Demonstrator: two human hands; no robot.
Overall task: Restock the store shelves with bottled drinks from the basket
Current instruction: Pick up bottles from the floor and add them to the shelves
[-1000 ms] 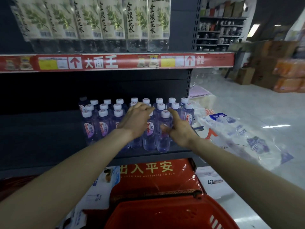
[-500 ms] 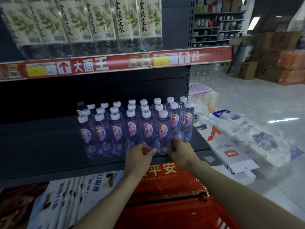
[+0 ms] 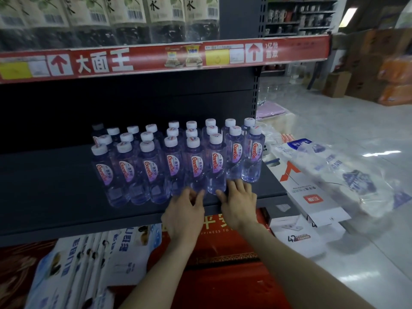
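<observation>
Several small clear water bottles [image 3: 174, 161] with white caps and purple labels stand in rows on the dark middle shelf [image 3: 55, 186]. My left hand [image 3: 184, 210] rests at the shelf's front edge, fingertips touching the bases of the front-row bottles. My right hand [image 3: 238, 201] lies beside it, fingers spread against the base of a front bottle [image 3: 216, 168]. Neither hand holds a bottle. The basket is not in view.
Tall tea bottles [image 3: 124, 16] fill the upper shelf above a red price strip [image 3: 156, 56]. Red packs [image 3: 223, 275] and white-blue boxes [image 3: 89, 264] lie below. Plastic wrap and flat cartons [image 3: 323, 175] litter the floor at right. Cardboard boxes [image 3: 338, 83] stand far right.
Both hands have come off the bottles in the rows and dropped to the shelf's front edge at the bottle bases. The red basket has gone out of view at the bottom.
</observation>
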